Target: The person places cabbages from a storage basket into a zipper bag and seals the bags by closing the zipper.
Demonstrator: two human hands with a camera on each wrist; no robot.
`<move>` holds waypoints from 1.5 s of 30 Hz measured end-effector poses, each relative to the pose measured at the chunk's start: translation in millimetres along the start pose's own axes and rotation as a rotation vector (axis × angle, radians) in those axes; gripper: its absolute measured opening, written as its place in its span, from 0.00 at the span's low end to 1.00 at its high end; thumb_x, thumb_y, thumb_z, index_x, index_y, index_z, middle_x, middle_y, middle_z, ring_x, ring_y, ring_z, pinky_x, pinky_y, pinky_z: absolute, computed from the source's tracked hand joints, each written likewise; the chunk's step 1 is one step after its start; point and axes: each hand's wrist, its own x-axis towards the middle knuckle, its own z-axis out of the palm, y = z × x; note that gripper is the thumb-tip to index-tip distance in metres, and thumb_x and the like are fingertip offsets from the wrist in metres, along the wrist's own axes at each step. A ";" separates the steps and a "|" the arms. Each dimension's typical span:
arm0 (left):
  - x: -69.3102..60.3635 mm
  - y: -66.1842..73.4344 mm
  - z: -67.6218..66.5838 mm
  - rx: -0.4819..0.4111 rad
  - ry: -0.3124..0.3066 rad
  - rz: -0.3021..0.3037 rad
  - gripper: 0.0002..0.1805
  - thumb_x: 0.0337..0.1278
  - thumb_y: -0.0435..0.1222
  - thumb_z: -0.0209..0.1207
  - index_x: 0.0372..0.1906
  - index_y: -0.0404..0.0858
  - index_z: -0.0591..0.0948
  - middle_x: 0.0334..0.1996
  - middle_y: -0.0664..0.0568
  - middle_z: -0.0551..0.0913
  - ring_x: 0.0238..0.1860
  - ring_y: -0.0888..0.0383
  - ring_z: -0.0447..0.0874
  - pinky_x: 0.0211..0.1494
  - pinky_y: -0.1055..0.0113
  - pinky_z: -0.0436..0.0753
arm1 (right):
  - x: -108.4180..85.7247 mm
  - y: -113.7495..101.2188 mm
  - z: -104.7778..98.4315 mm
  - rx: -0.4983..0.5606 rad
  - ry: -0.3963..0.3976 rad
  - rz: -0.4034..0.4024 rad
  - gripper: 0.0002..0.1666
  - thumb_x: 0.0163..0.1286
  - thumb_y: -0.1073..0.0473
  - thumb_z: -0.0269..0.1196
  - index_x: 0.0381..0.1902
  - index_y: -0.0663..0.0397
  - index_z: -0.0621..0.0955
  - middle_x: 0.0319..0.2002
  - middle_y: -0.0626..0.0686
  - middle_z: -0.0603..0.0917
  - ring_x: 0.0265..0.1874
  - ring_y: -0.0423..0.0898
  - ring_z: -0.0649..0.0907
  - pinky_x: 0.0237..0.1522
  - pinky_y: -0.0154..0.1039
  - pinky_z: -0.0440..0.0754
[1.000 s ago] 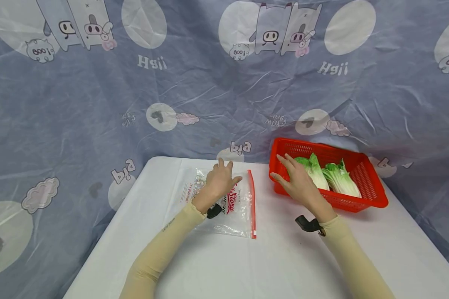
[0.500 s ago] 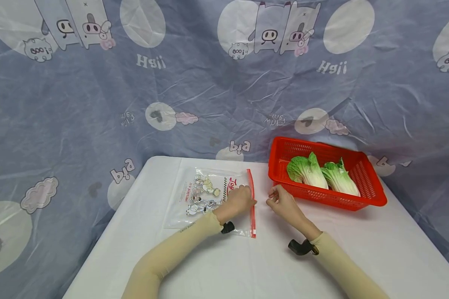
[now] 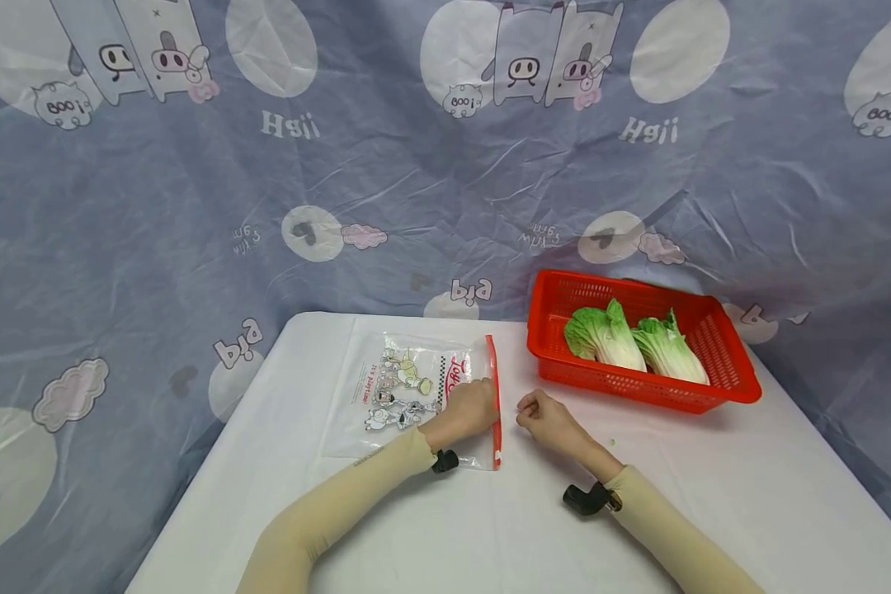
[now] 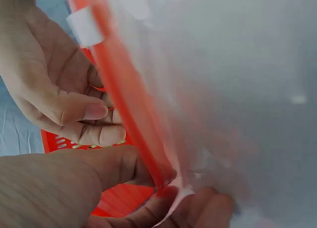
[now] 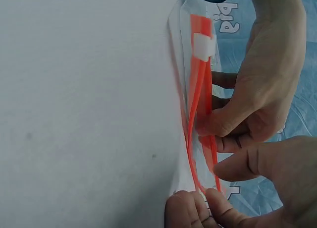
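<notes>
A clear plastic bag [image 3: 352, 412] with printed figures lies flat on the table, its red zip strip [image 3: 497, 445] on the right side. My left hand [image 3: 471, 406] reaches over the bag and pinches the strip between thumb and fingers, which the left wrist view shows close up. A white slider [image 5: 203, 46] sits near one end of the strip. Just right of the strip, my right hand [image 3: 553, 422] has bent fingers, with thumb and forefinger apart and nothing visible between them. In the head view a small gap separates it from the bag.
A red basket [image 3: 624, 384] holding two leafy green-and-white vegetables [image 3: 615, 342] [image 3: 671, 353] stands at the back right, behind my right hand. A tiny green bit [image 3: 612, 442] lies on the white table [image 3: 416, 528]. A patterned blue-grey curtain [image 3: 386, 165] hangs behind.
My left hand has moved right across the bag and taken hold of the zip strip. My right hand has come down and left from the basket's edge to beside the strip, its fingers now bent.
</notes>
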 end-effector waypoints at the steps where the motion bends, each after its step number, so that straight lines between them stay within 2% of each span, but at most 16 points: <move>1: -0.9 -3.2 -0.3 -0.028 -0.005 0.006 0.10 0.51 0.38 0.64 0.31 0.38 0.76 0.21 0.52 0.77 0.19 0.59 0.73 0.20 0.65 0.71 | 0.8 -1.4 0.9 -0.004 0.001 -0.002 0.11 0.60 0.64 0.60 0.40 0.63 0.76 0.31 0.53 0.81 0.31 0.42 0.77 0.32 0.31 0.75; 4: -4.3 -12.7 -2.0 -0.130 -0.025 0.017 0.08 0.50 0.36 0.63 0.29 0.39 0.74 0.20 0.53 0.75 0.19 0.59 0.71 0.20 0.67 0.70 | 4.5 -5.9 3.4 0.002 0.004 0.001 0.12 0.60 0.64 0.61 0.41 0.65 0.77 0.32 0.55 0.82 0.30 0.42 0.78 0.32 0.32 0.76; 9: -11.4 -24.8 -9.3 -0.283 -0.064 0.018 0.10 0.50 0.35 0.65 0.29 0.40 0.74 0.20 0.54 0.75 0.20 0.60 0.72 0.20 0.70 0.72 | 14.0 -12.5 8.2 0.057 -0.009 0.058 0.15 0.63 0.61 0.64 0.43 0.67 0.78 0.31 0.56 0.82 0.26 0.43 0.78 0.29 0.32 0.78; 17: -23.2 -31.4 -24.6 -0.370 -0.041 0.058 0.12 0.45 0.31 0.66 0.25 0.41 0.72 0.19 0.56 0.73 0.18 0.64 0.71 0.18 0.74 0.69 | 28.4 -17.0 16.3 0.101 -0.040 0.110 0.18 0.66 0.56 0.63 0.46 0.67 0.77 0.32 0.58 0.85 0.27 0.45 0.82 0.28 0.33 0.79; 21: -29.1 -33.2 -34.8 -0.447 -0.042 0.053 0.13 0.46 0.27 0.66 0.24 0.39 0.71 0.18 0.55 0.73 0.14 0.66 0.74 0.16 0.76 0.70 | 33.6 -21.5 20.0 0.135 -0.037 0.101 0.16 0.66 0.59 0.63 0.45 0.67 0.78 0.31 0.57 0.85 0.27 0.45 0.82 0.27 0.32 0.79; 25: -35.3 -37.0 -45.3 -0.547 -0.031 0.055 0.11 0.44 0.22 0.64 0.28 0.34 0.73 0.17 0.53 0.75 0.10 0.65 0.76 0.14 0.75 0.73 | 38.3 -22.2 25.8 0.238 -0.026 0.078 0.13 0.66 0.63 0.62 0.43 0.70 0.77 0.29 0.59 0.84 0.25 0.44 0.83 0.27 0.34 0.82; 28: -39.7 -42.1 -53.8 -0.601 0.006 0.060 0.11 0.46 0.21 0.62 0.34 0.32 0.74 0.17 0.53 0.75 0.10 0.65 0.76 0.14 0.74 0.74 | 42.2 -20.1 30.1 0.337 -0.020 0.094 0.12 0.66 0.66 0.61 0.41 0.71 0.75 0.26 0.61 0.84 0.21 0.43 0.83 0.26 0.36 0.84; 32: -43.5 -48.2 -69.7 -0.677 0.105 0.054 0.07 0.52 0.23 0.61 0.36 0.31 0.75 0.18 0.51 0.78 0.12 0.63 0.78 0.15 0.73 0.76 | 47.4 -16.7 32.1 0.390 -0.002 0.120 0.10 0.66 0.67 0.61 0.40 0.71 0.75 0.24 0.60 0.84 0.18 0.43 0.83 0.24 0.36 0.85; 37: -46.8 -56.8 -95.7 -0.745 0.252 0.021 0.05 0.58 0.29 0.62 0.30 0.33 0.78 0.19 0.48 0.81 0.14 0.57 0.81 0.16 0.70 0.78 | 52.1 -15.5 33.0 0.389 0.015 0.129 0.08 0.65 0.67 0.62 0.37 0.69 0.77 0.25 0.60 0.84 0.18 0.43 0.83 0.24 0.36 0.85; 41: -52.0 -66.2 -113.2 -0.809 0.317 -0.016 0.06 0.60 0.31 0.60 0.28 0.35 0.78 0.21 0.46 0.82 0.15 0.56 0.82 0.18 0.63 0.82 | 55.0 -13.9 34.9 0.388 0.013 0.118 0.06 0.64 0.68 0.62 0.35 0.70 0.78 0.25 0.61 0.84 0.18 0.43 0.83 0.23 0.37 0.85; 45: -58.5 -71.7 -125.1 -0.841 0.380 -0.052 0.06 0.57 0.31 0.59 0.27 0.36 0.77 0.22 0.45 0.82 0.13 0.56 0.81 0.19 0.60 0.83 | 56.7 -11.2 34.6 0.384 -0.006 0.120 0.05 0.62 0.70 0.61 0.33 0.71 0.78 0.22 0.59 0.84 0.17 0.41 0.82 0.22 0.36 0.84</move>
